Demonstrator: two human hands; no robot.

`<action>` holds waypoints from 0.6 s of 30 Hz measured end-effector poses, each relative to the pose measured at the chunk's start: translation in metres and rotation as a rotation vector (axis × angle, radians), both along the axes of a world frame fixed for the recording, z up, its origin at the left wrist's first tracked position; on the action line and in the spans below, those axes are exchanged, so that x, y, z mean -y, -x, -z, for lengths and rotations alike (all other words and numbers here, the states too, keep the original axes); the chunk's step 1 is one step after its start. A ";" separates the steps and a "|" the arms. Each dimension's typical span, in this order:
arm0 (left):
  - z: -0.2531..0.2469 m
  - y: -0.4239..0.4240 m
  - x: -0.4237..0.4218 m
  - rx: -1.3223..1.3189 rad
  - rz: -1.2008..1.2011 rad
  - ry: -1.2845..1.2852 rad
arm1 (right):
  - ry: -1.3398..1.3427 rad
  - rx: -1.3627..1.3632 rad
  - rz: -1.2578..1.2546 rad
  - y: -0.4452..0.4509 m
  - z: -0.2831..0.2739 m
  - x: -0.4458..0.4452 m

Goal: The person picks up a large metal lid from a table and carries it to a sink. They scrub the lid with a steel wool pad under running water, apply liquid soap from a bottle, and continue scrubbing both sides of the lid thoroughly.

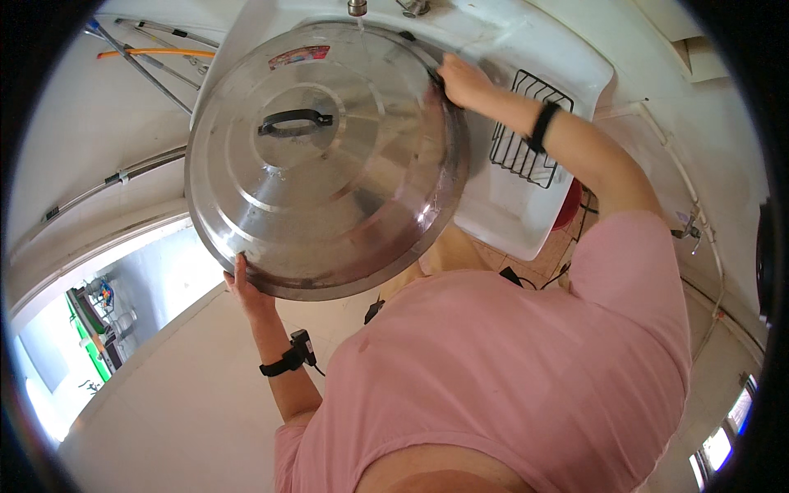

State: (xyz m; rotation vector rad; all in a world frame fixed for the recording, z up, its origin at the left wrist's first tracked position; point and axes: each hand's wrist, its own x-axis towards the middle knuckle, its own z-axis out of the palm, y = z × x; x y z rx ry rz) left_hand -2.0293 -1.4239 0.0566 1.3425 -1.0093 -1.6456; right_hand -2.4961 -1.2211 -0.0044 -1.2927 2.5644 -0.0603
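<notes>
A large round stainless-steel lid (363, 166) with a black handle (296, 118) and a red sticker lies tilted over a white ceramic sink (499, 212). My left hand (248, 291) grips its lower left edge, the thumb on top and the other fingers partly hidden underneath. At the upper right rim, my right hand (467, 81) is curled against the lid. Something dark shows by those fingertips; whether it is held is unclear. From the faucet (357, 7) above, a thin stream of water falls onto the lid, whose surface is wet.
A black wire rack (533, 128) rests in the sink's right part, under my right forearm. A red container (568, 206) is partly visible below the sink. Metal poles and an orange rod (154, 53) lean at the upper left. A pipe with a tap (689, 231) runs along the right wall.
</notes>
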 end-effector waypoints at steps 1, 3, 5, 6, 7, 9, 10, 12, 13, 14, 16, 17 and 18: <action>0.000 0.000 0.001 0.013 0.005 -0.023 | 0.062 -0.070 -0.004 0.011 0.003 0.014; 0.004 0.001 0.003 0.007 0.028 -0.023 | 0.296 -0.125 -0.032 0.047 0.022 0.043; 0.006 0.005 0.002 -0.004 0.028 -0.010 | 0.335 -0.141 0.057 0.050 0.031 0.056; 0.004 0.006 0.000 -0.003 0.021 -0.001 | 0.351 -0.141 0.101 0.045 0.038 0.059; 0.003 0.004 -0.001 -0.011 -0.001 0.013 | 0.274 -0.014 0.090 0.037 0.028 0.054; 0.003 -0.005 -0.002 0.008 -0.020 0.014 | 0.130 0.170 0.048 0.009 0.010 0.023; 0.001 -0.006 -0.002 0.014 -0.018 0.011 | 0.063 0.167 0.050 -0.004 0.008 0.007; 0.011 -0.016 0.004 0.015 -0.005 -0.015 | 0.066 0.287 0.084 -0.002 -0.006 0.008; 0.013 -0.017 0.007 0.020 0.013 -0.026 | 0.135 0.323 0.163 0.008 -0.004 0.018; 0.012 -0.009 0.009 0.001 0.034 -0.028 | 0.338 0.201 0.136 0.031 0.015 0.029; 0.010 -0.002 0.007 -0.020 0.049 -0.032 | 0.344 0.140 0.295 0.043 0.027 0.085; 0.010 -0.002 0.008 -0.016 0.040 -0.023 | 0.469 0.013 0.271 0.021 0.026 0.105; 0.009 -0.002 0.008 -0.007 0.036 -0.014 | 0.496 -0.098 0.112 -0.002 0.020 0.122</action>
